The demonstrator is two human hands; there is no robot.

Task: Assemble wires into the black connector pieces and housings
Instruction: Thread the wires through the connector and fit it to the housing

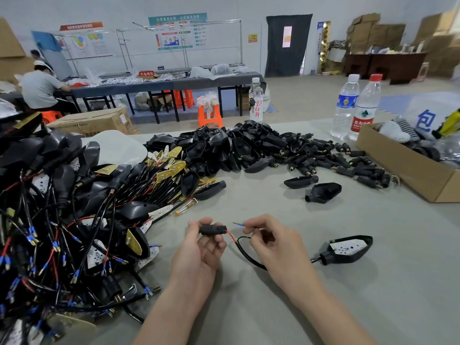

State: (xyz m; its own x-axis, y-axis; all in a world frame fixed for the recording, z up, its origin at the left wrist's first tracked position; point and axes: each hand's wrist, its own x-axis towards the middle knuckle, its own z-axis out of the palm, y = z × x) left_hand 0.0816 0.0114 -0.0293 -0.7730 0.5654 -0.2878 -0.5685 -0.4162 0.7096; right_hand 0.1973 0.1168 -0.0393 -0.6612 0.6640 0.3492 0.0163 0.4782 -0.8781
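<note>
**Connector and wires in hand, near centre of table**

The left hand (pixel 201 247) grips a short black connector (pixel 211 230), fingers curled round it. A red wire (pixel 231 236) runs out of the connector's right end to a looped black cable (pixel 245 255).

The right hand (pixel 271 245) pinches a blue-tipped wire (pixel 237 223) between thumb and forefinger. Its metal tip points left at the connector and does not touch it.

The cable passes under the right hand to a housing (pixel 348 249) lying on the table (pixel 323 307) at near right, with its white board facing up.

A heap of wired units (pixel 62 220) fills the left side. A pile of loose black parts (pixel 249 148) lies at far centre. A cardboard box (pixel 410 170) stands at far right, with two bottles (pixel 356 105) beside it.
</note>
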